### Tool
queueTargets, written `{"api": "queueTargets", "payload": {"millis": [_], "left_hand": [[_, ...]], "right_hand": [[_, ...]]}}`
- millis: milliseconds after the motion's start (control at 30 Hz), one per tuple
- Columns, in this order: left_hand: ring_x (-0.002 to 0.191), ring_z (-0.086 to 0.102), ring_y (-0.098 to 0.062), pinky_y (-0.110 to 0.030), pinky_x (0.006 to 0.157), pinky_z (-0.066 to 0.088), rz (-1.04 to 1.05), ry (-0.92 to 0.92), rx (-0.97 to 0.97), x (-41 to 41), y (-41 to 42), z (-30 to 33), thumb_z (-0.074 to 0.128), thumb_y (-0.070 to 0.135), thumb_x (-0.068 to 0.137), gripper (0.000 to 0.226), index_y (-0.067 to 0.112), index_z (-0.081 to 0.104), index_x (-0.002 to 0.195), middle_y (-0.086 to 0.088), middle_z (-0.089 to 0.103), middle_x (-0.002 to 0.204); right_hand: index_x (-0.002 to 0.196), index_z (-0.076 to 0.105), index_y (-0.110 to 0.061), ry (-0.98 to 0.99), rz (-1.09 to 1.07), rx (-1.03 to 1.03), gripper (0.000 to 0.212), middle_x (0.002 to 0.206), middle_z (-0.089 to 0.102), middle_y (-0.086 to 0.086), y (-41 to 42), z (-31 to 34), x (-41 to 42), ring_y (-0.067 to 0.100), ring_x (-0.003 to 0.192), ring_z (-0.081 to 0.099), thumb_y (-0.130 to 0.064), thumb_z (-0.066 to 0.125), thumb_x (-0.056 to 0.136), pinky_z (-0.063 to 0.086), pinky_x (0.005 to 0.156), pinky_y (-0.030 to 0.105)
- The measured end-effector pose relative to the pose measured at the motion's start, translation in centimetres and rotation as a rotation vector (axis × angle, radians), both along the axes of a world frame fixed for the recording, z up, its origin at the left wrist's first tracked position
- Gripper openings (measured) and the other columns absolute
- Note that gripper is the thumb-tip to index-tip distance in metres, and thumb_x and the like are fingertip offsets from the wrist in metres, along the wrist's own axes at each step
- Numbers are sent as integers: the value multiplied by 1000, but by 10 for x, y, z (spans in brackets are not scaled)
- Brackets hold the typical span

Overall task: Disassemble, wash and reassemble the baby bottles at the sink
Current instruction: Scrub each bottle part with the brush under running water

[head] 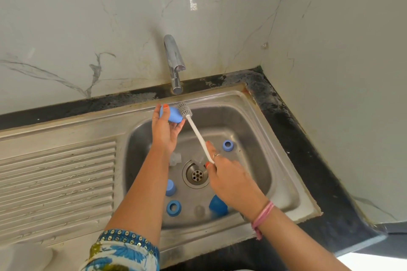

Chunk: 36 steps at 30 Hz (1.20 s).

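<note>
My left hand (164, 130) grips a light blue bottle cap (171, 114) above the back of the steel sink (246, 103). My right hand (229, 179) holds the white handle of a bottle brush (199, 136); its grey bristle head (184, 109) touches the cap. On the sink floor lie a blue ring (228, 145) at the right, a second blue ring (174, 208) at the front, a small blue cap (170, 187), a darker blue cap (218, 204), a clear teat (199, 210) and a clear part (175, 158) partly hidden by my left arm.
A chrome tap (174, 61) stands behind the sink, with no water visible. The drain (197, 174) is in the middle of the basin. A ribbed draining board (57, 182) lies to the left. Black counter (308, 143) and marble walls close the right corner.
</note>
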<state>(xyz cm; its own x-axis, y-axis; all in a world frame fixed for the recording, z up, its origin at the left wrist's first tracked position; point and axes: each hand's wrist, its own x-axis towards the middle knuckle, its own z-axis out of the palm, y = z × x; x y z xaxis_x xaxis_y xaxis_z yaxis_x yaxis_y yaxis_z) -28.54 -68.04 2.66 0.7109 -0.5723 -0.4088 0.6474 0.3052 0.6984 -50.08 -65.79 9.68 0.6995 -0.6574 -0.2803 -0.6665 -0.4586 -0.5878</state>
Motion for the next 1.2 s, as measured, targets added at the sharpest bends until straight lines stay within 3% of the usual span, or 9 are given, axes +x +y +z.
{"api": "queueTargets", "payload": {"millis": [100, 167, 267, 500, 633, 733, 900, 1067, 1200], "left_hand": [[102, 61, -23, -35, 77, 59, 95, 77, -27, -8, 0, 0, 63, 20, 93, 51, 17, 41, 139, -5, 56, 111], [99, 62, -21, -31, 69, 60, 100, 88, -30, -10, -2, -1, 63, 20, 93, 33, 9, 51, 122, -7, 58, 106], [98, 62, -21, -33, 74, 61, 42, 69, -74, -15, 0, -1, 58, 16, 96, 15, 11, 55, 109, -8, 60, 106], [101, 61, -20, -34, 81, 58, 28, 26, -148, -6, -7, 7, 51, 18, 99, 35, 11, 48, 134, -8, 56, 117], [103, 58, -23, -38, 91, 55, 11, 51, -203, -8, -6, 5, 49, 20, 100, 26, 11, 52, 124, -10, 54, 119], [103, 59, -22, -36, 84, 58, -27, 29, -223, -14, -4, 4, 49, 19, 100, 17, 14, 57, 114, -8, 58, 111], [91, 61, -20, -31, 70, 60, 86, 113, -190, -3, -10, 11, 50, 22, 100, 23, 9, 52, 120, -9, 59, 104], [101, 60, -24, -38, 78, 59, 41, 161, -162, -17, -10, 13, 54, 18, 98, 22, 7, 53, 117, -13, 56, 113], [98, 60, -24, -35, 73, 61, 97, 168, -166, -14, -18, 16, 54, 19, 98, 30, 5, 49, 124, -14, 55, 112]], "right_hand": [[153, 21, -30, -40, -22, 58, 52, 71, 51, 2, 1, -2, 1, 20, 64, 48, -24, 33, 103, 48, 66, 37], [153, 21, -30, -52, -19, 47, 53, 70, 49, 2, 0, 2, 1, 20, 65, 47, -24, 34, 102, 46, 67, 36], [153, 22, -30, -10, -11, -13, 52, 75, 46, -1, -14, 9, 3, 20, 73, 49, -26, 34, 103, 46, 74, 35], [153, 20, -32, -76, -26, 64, 51, 75, 52, 4, 0, 9, 4, 19, 67, 49, -29, 34, 103, 52, 72, 38], [153, 22, -31, -53, -39, 33, 51, 75, 53, 4, 1, 10, 7, 25, 70, 53, -29, 33, 104, 50, 72, 39], [151, 26, -33, -84, -93, 136, 50, 78, 49, -3, -23, 11, 15, 18, 66, 53, -29, 35, 102, 55, 63, 35], [154, 16, -28, -31, 25, -8, 52, 80, 50, 3, 3, 14, 6, 19, 69, 47, -28, 31, 105, 43, 67, 34], [150, 28, -15, 24, -25, -21, 47, 79, 48, 1, -17, 10, 13, 20, 74, 49, -27, 30, 105, 48, 73, 36], [155, 16, -23, -24, 5, -12, 52, 77, 47, -1, -17, 14, 14, 19, 74, 48, -24, 31, 105, 47, 73, 36]]}}
